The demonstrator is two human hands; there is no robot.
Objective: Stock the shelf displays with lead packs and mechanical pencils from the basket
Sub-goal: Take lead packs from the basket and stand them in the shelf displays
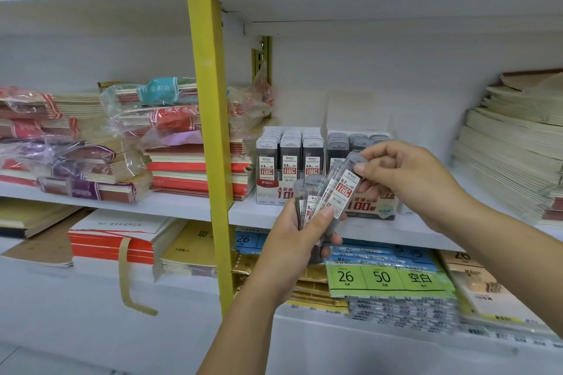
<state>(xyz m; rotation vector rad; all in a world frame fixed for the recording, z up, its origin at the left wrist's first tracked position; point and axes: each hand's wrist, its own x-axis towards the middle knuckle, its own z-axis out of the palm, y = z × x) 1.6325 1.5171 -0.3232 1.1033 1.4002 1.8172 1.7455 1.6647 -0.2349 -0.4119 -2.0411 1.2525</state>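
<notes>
Grey plastic packs (312, 201) fan out of the left hand (286, 246), which is curled round their lower ends. The right hand (408, 173) pinches the cap end of the top pack (345, 189) with thumb and fingers. That pack is marked 0.7.

The packs look small, light, hard and smooth. I think they could slip out of the fan if the left hand goes loose. The thin leads inside may snap if a pack drops. It seems best to hold one pack by its narrow sides near the cap.

Just behind the hands, two boxes stand on the shelf (249, 211). The first box (283, 161), behind the left hand, is full of 0.5 packs. The second box (338, 143), behind the right hand, is partly hidden, and the 0.7 pack likely goes there. Far out past the left hand lie piles of notebooks (195, 167). No basket or pencils show.
</notes>
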